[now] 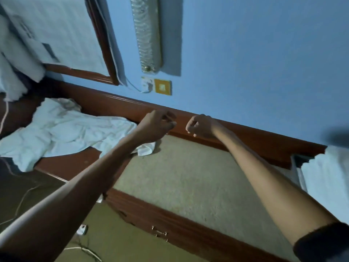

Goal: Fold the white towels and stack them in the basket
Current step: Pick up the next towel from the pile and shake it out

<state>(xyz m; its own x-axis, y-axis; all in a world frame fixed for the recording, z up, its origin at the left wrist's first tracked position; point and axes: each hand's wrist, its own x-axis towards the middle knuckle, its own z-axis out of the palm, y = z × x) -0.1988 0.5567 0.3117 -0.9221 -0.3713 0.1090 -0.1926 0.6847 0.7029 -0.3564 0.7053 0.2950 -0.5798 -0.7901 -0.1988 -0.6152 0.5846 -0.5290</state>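
Bare forearms (75, 186), crumpled white towel (66, 127)

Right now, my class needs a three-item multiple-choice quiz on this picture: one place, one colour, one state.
1. The yellow switch plate is: A on the wall; B on the towel; C in a hand.
2. The wall is: A red; B blue; C green.
3. The white towel is: A folded; B rolled; C crumpled.
Answers: 1 A, it is fixed flat on the wall. 2 B, the paint is plain blue. 3 C, it lies in loose creases beside the left hand.
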